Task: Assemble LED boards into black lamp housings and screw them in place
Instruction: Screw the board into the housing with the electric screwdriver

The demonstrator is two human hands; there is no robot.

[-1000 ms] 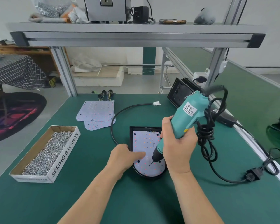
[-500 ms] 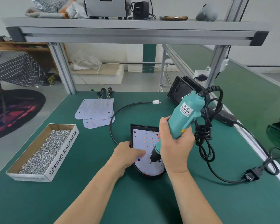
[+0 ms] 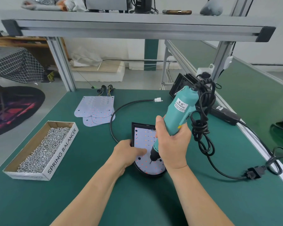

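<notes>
1. While the right hand (image 3: 171, 144) grips a teal electric screwdriver (image 3: 178, 115) with all its fingers wrapped round the body, the tool stands tilted, top leaning away to the right, and its bit meets the LED board (image 3: 144, 137) in the board's lower, rounded half.
2. The board lies flat inside the black lamp housing (image 3: 138, 168), which sits on the green tabletop (image 3: 104, 193) just in front of the person.
3. The left hand (image 3: 129, 152) holds the housing at its left rim, fingers bent over the edge and the thumb stretched flat across the board toward the bit.
4. A black lead (image 3: 112, 121) arcs from the housing's left side to a white connector (image 3: 158, 100) further back.
5. The screwdriver's black cord (image 3: 201, 128) hangs in a knotted bundle to the right of the hand.
6. To the left stands a cardboard box (image 3: 62, 152) marked SPRING BALANCER, filled with silver screws (image 3: 44, 147).
7. Behind it, a fanned stack of spare boards (image 3: 95, 110) lies on the tabletop.
8. More black housings (image 3: 178, 85) lean at the far right edge.
</notes>
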